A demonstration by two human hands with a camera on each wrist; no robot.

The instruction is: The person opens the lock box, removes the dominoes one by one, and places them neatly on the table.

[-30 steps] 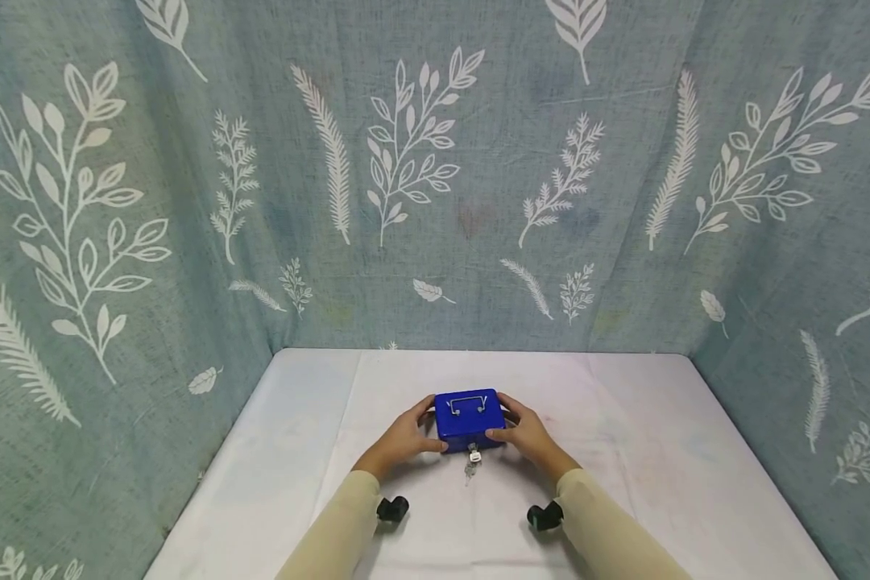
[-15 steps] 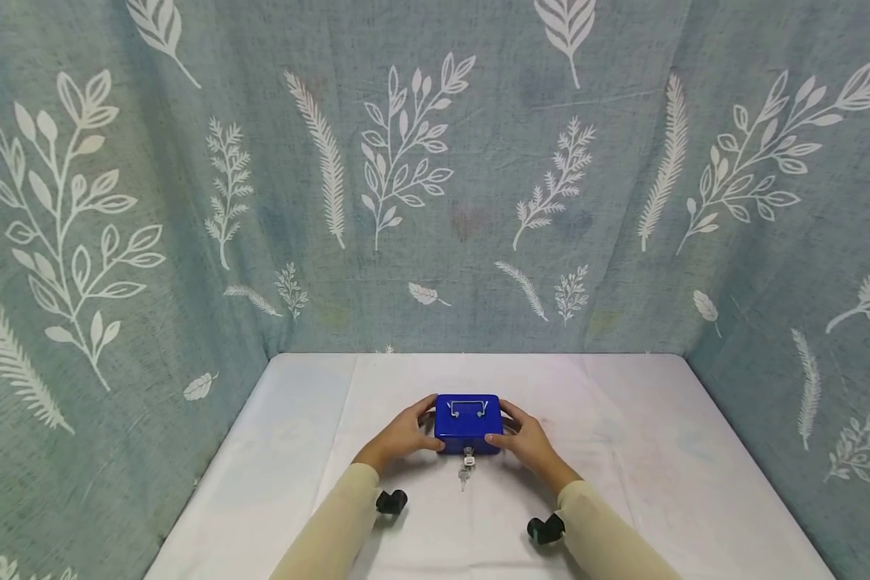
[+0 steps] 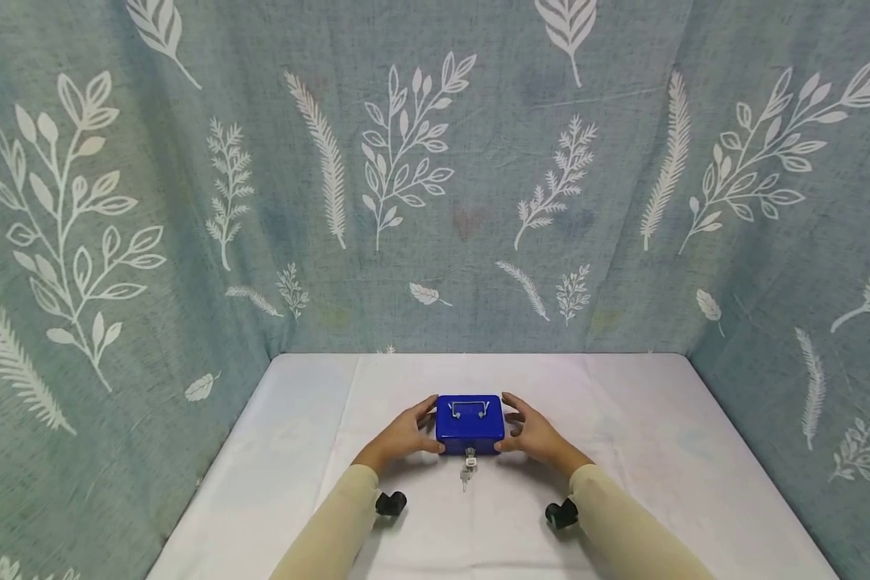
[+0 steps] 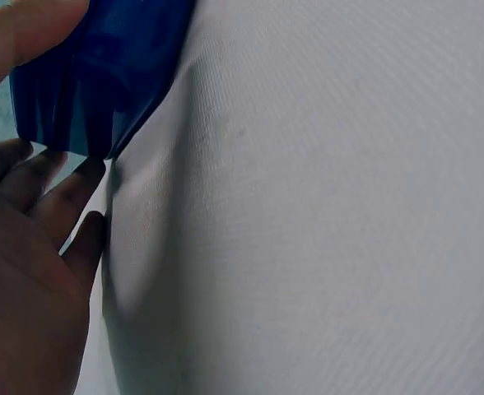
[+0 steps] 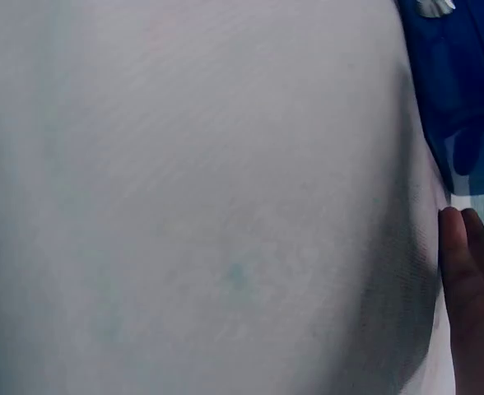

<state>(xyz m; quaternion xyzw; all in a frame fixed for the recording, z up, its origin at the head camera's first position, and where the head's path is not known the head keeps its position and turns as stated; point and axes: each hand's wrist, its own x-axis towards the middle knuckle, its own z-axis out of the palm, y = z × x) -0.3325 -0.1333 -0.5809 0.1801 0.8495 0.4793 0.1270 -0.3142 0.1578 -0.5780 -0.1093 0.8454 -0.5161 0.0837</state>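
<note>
A small blue cash box (image 3: 470,433) sits on the white-covered table, its wire handle (image 3: 469,404) on the lid. From the lock at its front hangs a bunch of keys (image 3: 466,478). My left hand (image 3: 399,439) grips the box's left end, thumb at the front corner and fingers along the side; the left wrist view shows the fingertips against the blue wall (image 4: 94,90). At the other end my right hand (image 3: 542,439) is spread beside the box, its thumb near the front right corner. In the right wrist view its fingers (image 5: 464,267) stand a little off the box.
The white cloth on the table (image 3: 623,451) has slight creases. Blue-green curtains (image 3: 464,201) with white leaf prints stand behind and on both sides. A black wrist camera sits under each sleeve, the left one (image 3: 391,504) and the right one (image 3: 561,514).
The box has turned slightly to face me squarely. My right hand has loosened and drawn off to the right; my left hand has kept its place at the box.
</note>
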